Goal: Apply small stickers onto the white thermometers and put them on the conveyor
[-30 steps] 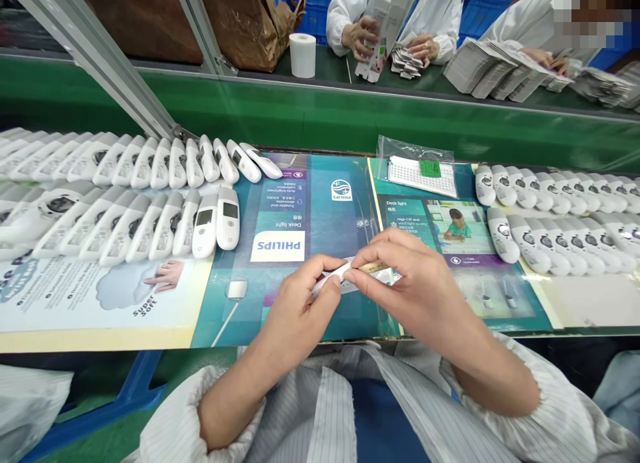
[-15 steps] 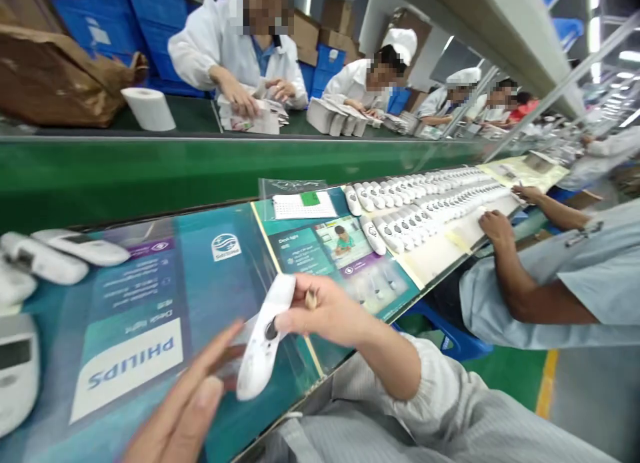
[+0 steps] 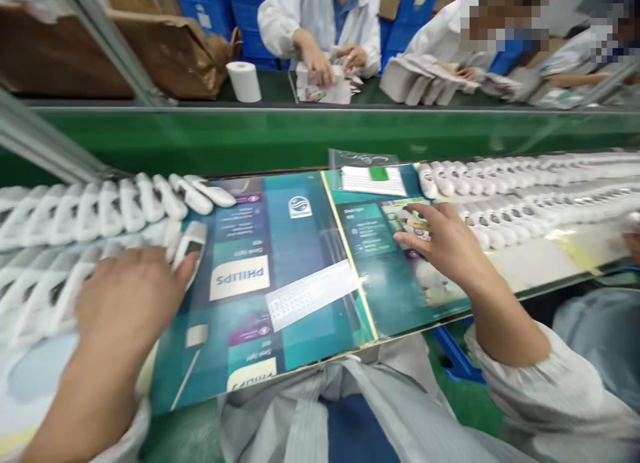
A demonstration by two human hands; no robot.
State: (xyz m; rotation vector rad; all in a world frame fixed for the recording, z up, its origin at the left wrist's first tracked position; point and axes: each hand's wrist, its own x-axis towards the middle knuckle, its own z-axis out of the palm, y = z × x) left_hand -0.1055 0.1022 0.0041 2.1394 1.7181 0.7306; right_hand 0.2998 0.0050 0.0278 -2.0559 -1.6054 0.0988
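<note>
Taking 12 o'clock as straight ahead of us, we have two bare hands over one desk (image 3: 295, 239). Our left hand (image 3: 127, 296), at 10 o'clock, is bent over the near-left row (image 3: 57, 283) of white devices; its thumb overlaps one screened device (image 3: 196, 233), but its palm and fingertips are hidden, so we cannot tell whether it has hold of anything. Our right hand (image 3: 453, 246), at 1 o'clock, is partly open, thumb and forefinger well apart, with one pale blur in the gap that we cannot make out. The devices lie in four rows: that one and the far-left row (image 3: 131, 206) toward 10 o'clock, the far-right row (image 3: 483, 184) and near-right row (image 3: 523, 226) toward 2. We count four fanned out at the far-left row's 3 o'clock end; blur spoils a full total. Toward 11 o'clock, between our hands, lies one white strip (image 3: 317, 295), printed on its 9 o'clock half. At 12 o'clock lies one clear bag (image 3: 356, 159) with one green label (image 3: 379, 174); beyond, one white roll (image 3: 243, 83) stands at 11.
</note>
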